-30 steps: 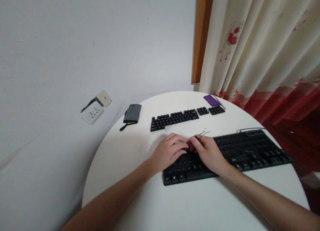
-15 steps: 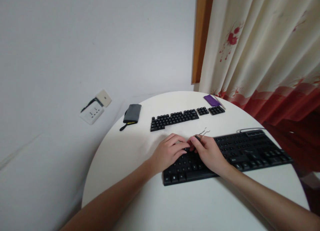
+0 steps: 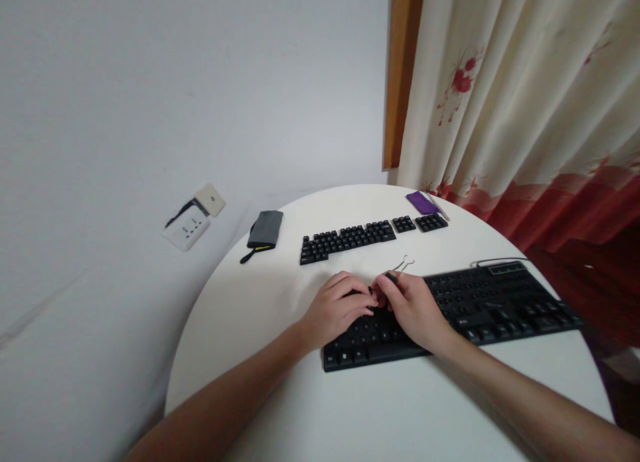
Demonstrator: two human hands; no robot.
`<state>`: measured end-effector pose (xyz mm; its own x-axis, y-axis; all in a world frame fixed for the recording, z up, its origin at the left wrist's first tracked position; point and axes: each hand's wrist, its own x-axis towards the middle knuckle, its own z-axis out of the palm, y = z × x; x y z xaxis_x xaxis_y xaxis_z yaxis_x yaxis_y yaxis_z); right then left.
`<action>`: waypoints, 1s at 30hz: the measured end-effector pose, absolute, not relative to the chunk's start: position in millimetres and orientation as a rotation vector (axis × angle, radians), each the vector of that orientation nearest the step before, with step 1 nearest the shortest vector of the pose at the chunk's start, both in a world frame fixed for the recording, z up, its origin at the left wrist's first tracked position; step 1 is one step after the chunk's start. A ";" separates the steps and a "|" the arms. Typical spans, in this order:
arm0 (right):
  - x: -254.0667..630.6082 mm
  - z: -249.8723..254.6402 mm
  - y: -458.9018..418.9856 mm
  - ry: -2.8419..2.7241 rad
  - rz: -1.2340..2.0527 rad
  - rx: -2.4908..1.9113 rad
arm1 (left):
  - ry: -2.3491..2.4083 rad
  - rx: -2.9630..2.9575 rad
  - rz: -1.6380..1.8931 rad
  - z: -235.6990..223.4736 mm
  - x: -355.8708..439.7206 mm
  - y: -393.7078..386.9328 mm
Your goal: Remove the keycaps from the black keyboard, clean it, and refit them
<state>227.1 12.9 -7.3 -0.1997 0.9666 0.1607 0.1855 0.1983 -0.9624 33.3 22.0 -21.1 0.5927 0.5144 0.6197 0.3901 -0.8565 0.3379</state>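
Observation:
A black keyboard (image 3: 465,312) lies slanted on the round white table, many of its key places without caps. My right hand (image 3: 413,305) is closed round the black handle of a keycap puller (image 3: 405,262), whose two thin wire ends stick up toward the wall. Just left of it, above the keyboard's upper left part, my left hand (image 3: 343,309) has its fingers bent and pressed together near the right fingertips. What these fingers pinch is hidden. Removed black keycaps (image 3: 350,237) sit in ordered rows behind the keyboard.
Two smaller keycap groups stand to the right of the rows, one block (image 3: 404,223) beside another (image 3: 431,222). A purple cloth (image 3: 421,203) lies behind them with a pale stick. A grey pouch (image 3: 265,229) is at the left, close to the wall. The keyboard cable (image 3: 495,259) curls behind it.
My left fingers have drawn closer together and moved slightly toward the right hand. The right hand still grips the puller. The whole view has shifted slightly.

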 end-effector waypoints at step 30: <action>231.2 -9.2 18.1 -1.416 1.101 -1.070 | 1.802 2.573 0.859 -41.9 -12.6 96.1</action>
<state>231.2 18.1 -9.2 -0.1030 0.9773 0.1852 0.0611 0.1920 -0.9795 -12.6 96.1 -41.9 0.2508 0.8413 0.4790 0.9018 -0.3829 0.2003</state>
